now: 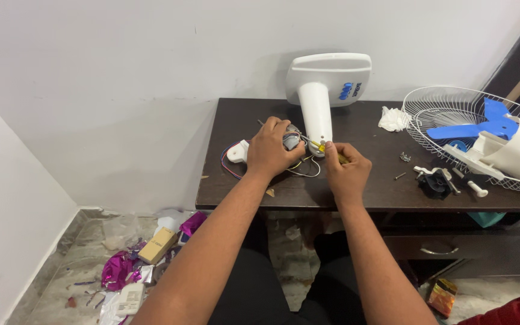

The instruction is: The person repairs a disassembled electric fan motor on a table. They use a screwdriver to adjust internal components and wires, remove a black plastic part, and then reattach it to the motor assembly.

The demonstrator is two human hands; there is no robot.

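My left hand [270, 150] is closed over a small grey fan motor [292, 138] on a dark wooden table [362, 192], with coloured wires [231, 167] trailing from under it. My right hand [348, 167] grips a yellow-handled screwdriver [322, 147] whose tip points at the motor. Right behind both hands lies a white fan stand [320, 102] on its side, its neck reaching down between them. A small white plastic part [237, 151] sits just left of my left hand.
At the right stand a white wire fan guard [446, 108], a blue fan blade [482, 126] and a white motor housing [513, 153]. A crumpled white cloth [393, 119], loose screws [404, 157] and a black part [434, 183] lie nearby. Litter and boxes [157, 245] cover the floor at left.
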